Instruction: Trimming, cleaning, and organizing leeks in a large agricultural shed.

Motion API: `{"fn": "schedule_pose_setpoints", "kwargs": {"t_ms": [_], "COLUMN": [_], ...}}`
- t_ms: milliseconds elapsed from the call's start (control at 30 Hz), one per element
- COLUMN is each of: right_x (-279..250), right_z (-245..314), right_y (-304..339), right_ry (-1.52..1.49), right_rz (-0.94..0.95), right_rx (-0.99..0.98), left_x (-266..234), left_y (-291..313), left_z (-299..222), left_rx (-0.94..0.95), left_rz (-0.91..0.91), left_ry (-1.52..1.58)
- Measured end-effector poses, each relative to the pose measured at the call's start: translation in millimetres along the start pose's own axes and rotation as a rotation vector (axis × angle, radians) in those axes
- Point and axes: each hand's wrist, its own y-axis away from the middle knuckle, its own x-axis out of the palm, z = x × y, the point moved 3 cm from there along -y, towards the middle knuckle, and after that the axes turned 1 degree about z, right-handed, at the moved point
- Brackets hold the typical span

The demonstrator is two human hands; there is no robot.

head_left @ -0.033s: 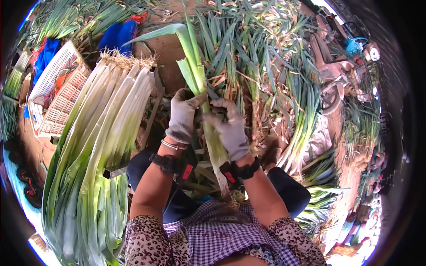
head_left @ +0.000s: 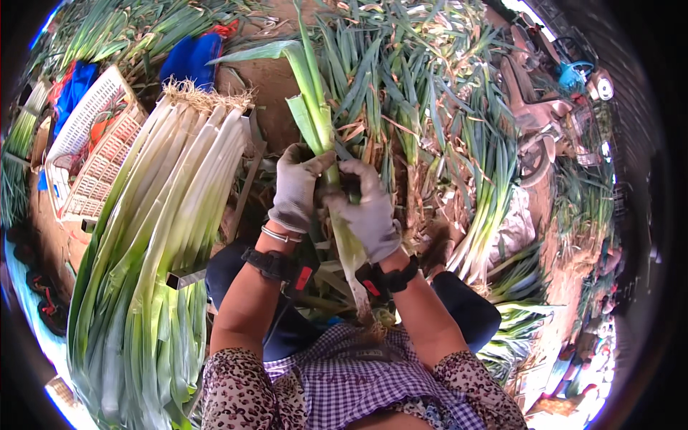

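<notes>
A single leek (head_left: 316,107) stands tilted between my hands, its green leaves spreading at the far end and its rooted end down by my lap. My left hand (head_left: 294,188), in a pale work glove, is closed round the upper stalk. On the stalk's right side, a little lower, my gloved right hand (head_left: 370,212) is closed with bent fingers against it; the fingertips are partly blurred. At my left lies a big bunch of leeks (head_left: 175,186) with clean pale shafts, roots pointing away and leaves hanging toward me.
A metal bar (head_left: 185,278) juts out beside the bunch. Beyond it are a white plastic basket (head_left: 100,168) and blue cloth (head_left: 192,61). Piled leeks (head_left: 401,79) cover the ground ahead and right. Rusty machinery (head_left: 534,107) stands at the far right.
My right hand has moved slightly, its fingers drawing in along the stalk. The leek's bent leaf tip has shifted a little to the right. My left hand stays in place.
</notes>
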Motion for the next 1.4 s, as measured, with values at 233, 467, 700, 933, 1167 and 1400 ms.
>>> {"fn": "schedule_pose_setpoints", "kwargs": {"t_ms": [233,467,700,933,1167,1400], "right_x": [1,-15,-66,-70,-10,-1], "right_z": [-24,-8,-35,-5,-14,-36], "right_y": [7,45,93,85,27,7], "right_ry": [0.128,-0.378,-0.203,0.353,0.16,-0.042], "right_rz": [0.097,0.136,0.377,0.286,0.2,-0.007], "right_rx": [0.125,0.194,0.505,0.352,0.064,0.149], "left_x": [-1,-14,-8,-16,15,11], "left_y": [2,-2,4,6,7,0], "left_z": [-2,-14,-26,-17,-18,-9], "left_rx": [-0.112,-0.096,-0.017,-0.008,-0.07,-0.122], "left_rz": [0.166,0.089,0.008,0.013,0.125,0.131], "left_ry": [0.029,-0.022,0.24,0.032,0.187,0.231]}}
